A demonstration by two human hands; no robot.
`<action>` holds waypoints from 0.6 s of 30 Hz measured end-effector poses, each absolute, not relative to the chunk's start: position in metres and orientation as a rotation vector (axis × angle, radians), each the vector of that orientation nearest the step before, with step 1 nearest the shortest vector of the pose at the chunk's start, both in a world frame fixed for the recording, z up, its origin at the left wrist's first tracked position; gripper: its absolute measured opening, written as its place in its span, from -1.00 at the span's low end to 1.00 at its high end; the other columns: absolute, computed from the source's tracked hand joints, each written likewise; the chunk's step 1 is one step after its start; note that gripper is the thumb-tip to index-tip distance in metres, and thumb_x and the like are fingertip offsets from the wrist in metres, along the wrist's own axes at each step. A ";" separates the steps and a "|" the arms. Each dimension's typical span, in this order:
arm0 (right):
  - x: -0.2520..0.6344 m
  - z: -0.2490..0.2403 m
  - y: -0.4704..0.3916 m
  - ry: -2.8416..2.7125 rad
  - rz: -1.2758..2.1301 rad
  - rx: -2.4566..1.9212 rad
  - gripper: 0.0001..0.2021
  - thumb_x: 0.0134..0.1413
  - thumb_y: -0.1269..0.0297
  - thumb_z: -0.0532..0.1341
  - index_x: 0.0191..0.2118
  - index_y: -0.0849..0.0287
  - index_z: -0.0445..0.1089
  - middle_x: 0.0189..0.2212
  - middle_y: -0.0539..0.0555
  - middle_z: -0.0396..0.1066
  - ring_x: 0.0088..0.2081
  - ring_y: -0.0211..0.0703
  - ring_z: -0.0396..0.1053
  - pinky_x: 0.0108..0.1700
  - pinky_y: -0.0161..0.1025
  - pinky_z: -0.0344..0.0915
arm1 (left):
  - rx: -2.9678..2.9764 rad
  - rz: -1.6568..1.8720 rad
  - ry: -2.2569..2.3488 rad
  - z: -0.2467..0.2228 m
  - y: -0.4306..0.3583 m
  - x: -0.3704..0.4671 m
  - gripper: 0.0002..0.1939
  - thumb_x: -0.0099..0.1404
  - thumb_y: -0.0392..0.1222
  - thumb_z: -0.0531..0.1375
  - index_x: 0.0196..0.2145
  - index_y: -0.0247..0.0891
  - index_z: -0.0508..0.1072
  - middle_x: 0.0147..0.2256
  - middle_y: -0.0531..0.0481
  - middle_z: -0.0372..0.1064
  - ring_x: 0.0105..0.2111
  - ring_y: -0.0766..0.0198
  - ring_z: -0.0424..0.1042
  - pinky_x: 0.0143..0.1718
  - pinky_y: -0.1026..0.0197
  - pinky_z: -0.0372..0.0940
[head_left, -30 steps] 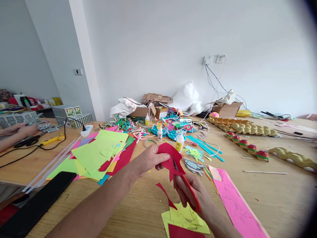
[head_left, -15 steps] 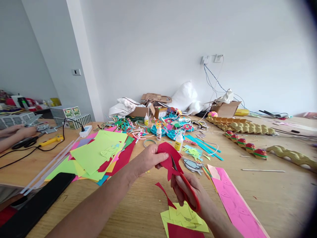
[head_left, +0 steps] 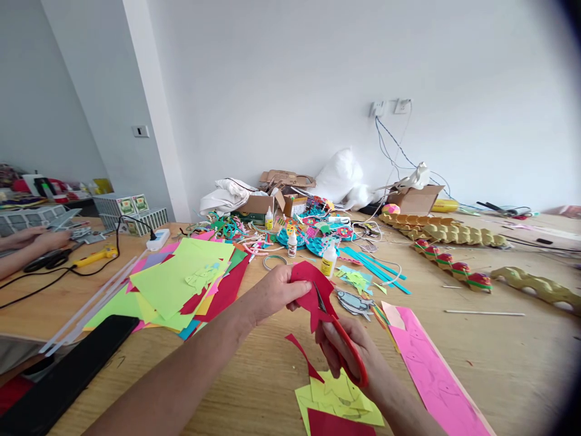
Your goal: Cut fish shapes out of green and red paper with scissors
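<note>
My left hand (head_left: pixel 284 289) pinches a piece of red paper (head_left: pixel 306 278) above the middle of the table. Red-handled scissors (head_left: pixel 349 351) are gripped in my right hand (head_left: pixel 342 345), and their blades lie against the red paper, with part of it hanging below. Beneath my hands, a thin red offcut (head_left: pixel 303 356) rests on the table. Yellow paper with pencil drawings (head_left: pixel 338 396) lies near the front edge, partly under another red sheet (head_left: pixel 340 424). To the right is a pink strip with drawn outlines (head_left: pixel 429 369).
Coloured sheets (head_left: pixel 177 278) are piled at the left beside a black case-like object (head_left: pixel 72 369). Glue bottles (head_left: pixel 328 260), a cut-out fish (head_left: pixel 354 303) and egg-carton strips (head_left: pixel 454 266) stand or lie beyond. At far left, another person's hands (head_left: pixel 40 242) hold something grey.
The view has shifted very slightly. My hands, the scissors and the red paper keep nearly the same pose.
</note>
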State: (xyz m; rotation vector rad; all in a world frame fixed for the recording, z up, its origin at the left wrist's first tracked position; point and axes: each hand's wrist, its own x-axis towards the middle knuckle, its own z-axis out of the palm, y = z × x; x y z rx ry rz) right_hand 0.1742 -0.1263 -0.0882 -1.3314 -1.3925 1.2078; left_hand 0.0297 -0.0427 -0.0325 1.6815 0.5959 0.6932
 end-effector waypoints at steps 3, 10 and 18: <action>0.174 -0.087 -0.126 -1.383 1.207 -1.341 -0.57 -0.07 -0.17 0.06 -0.55 0.15 0.22 -0.84 -0.16 0.07 -0.78 -0.36 0.00 -0.66 -0.38 -0.12 | 1.674 0.681 0.612 -0.032 -0.042 0.029 -0.82 0.10 -0.12 0.10 -0.46 -0.31 0.34 -0.59 0.10 0.22 -0.63 0.47 0.13 -0.63 0.38 0.05; 0.173 -0.086 -0.125 -1.373 1.203 -1.334 -0.58 -0.10 -0.15 0.09 -0.58 0.13 0.14 -0.83 -0.17 0.06 -0.78 -0.38 -0.02 -0.69 -0.40 -0.15 | 1.677 0.669 0.633 -0.031 -0.041 0.028 -0.82 0.12 -0.13 0.10 -0.43 -0.33 0.34 -0.58 0.08 0.22 -0.63 0.46 0.13 -0.63 0.38 0.05; 0.173 -0.086 -0.126 -1.427 1.207 -1.326 -0.55 -0.03 -0.19 -0.01 -0.53 0.14 0.22 -0.82 -0.14 0.09 -0.75 -0.34 0.01 -0.65 -0.37 -0.08 | 1.680 0.677 0.627 -0.031 -0.042 0.029 -0.82 0.11 -0.13 0.11 -0.43 -0.33 0.36 -0.58 0.09 0.21 -0.62 0.46 0.12 -0.61 0.38 0.05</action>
